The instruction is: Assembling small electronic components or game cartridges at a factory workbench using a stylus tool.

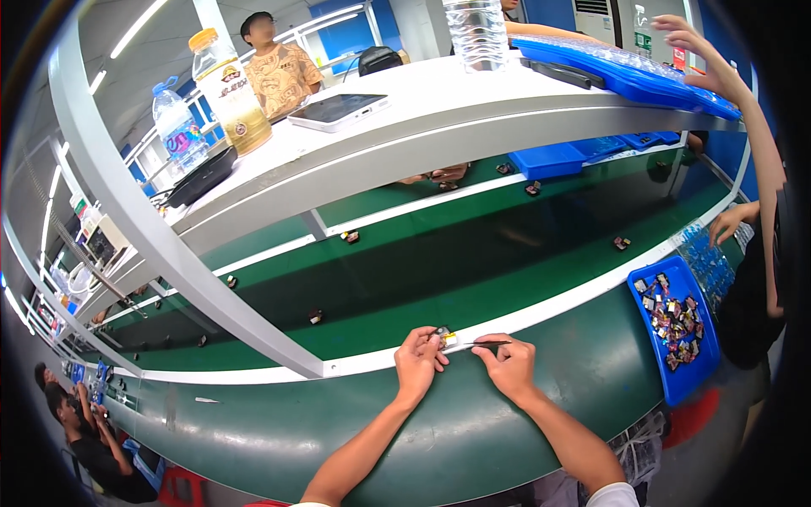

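Observation:
My left hand (417,362) is closed on a small electronic part (449,339) with a dark body and a yellow patch, held just above the near white rail of the line. Between the thumb and fingers of my right hand (510,365) is a slim dark tool (488,344) that looks like tweezers. Its tip points left and reaches close to the part; whether it touches cannot be made out. Both forearms come in over the green work surface (422,431).
At the right a blue tray (667,380) holds many small wired parts, beside another person's arm (764,194). Similar parts (316,317) are scattered along the green conveyor (507,245). Above it, a white shelf (405,93) carries bottles, a phone (338,111) and a blue tray (617,72).

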The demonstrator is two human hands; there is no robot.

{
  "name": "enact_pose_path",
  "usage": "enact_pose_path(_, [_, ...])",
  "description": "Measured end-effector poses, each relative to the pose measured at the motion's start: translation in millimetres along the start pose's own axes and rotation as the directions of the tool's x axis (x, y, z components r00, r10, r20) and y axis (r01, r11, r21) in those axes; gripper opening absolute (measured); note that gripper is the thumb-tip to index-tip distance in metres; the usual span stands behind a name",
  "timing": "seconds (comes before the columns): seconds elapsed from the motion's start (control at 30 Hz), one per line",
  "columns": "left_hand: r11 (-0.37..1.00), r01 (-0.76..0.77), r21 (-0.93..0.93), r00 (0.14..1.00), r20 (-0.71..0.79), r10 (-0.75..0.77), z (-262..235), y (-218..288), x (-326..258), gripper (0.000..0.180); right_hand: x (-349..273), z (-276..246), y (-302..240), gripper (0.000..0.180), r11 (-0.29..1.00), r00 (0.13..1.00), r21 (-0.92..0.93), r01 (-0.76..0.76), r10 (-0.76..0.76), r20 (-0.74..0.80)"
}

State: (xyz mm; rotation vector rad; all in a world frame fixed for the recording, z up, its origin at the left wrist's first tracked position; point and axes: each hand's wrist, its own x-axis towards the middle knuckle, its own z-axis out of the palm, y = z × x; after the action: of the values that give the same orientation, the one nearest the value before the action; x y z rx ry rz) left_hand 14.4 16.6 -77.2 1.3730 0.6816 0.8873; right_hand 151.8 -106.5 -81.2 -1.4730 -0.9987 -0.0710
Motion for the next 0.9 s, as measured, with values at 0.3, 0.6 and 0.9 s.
enact_pose_path(0.3, [1.0, -0.012, 0.018, 1.0, 0.002, 0.012, -4, 2, 0, 0.02, 4, 0, -14, 0.016, 1.0, 1.0, -0.014, -0.013, 0.014, 0.024])
enact_pose_path(0.6, [1.0, -0.007, 0.004, 1.0, 0.005, 0.007, -1, -1, -4, 0.02, -2, -8, -7, 0.015, 0.998, 0.999, -0.056, -0.015, 0.017, 0.042])
enact_pose_path(0.9, [0.996, 0.085, -0.035, 0.989, 0.126, -0.08, -2, 9, 4, 0.027, 27, -22, -18, 0.018, 0.906, 0.94, 0.255, -0.337, 0.308, 0.149])
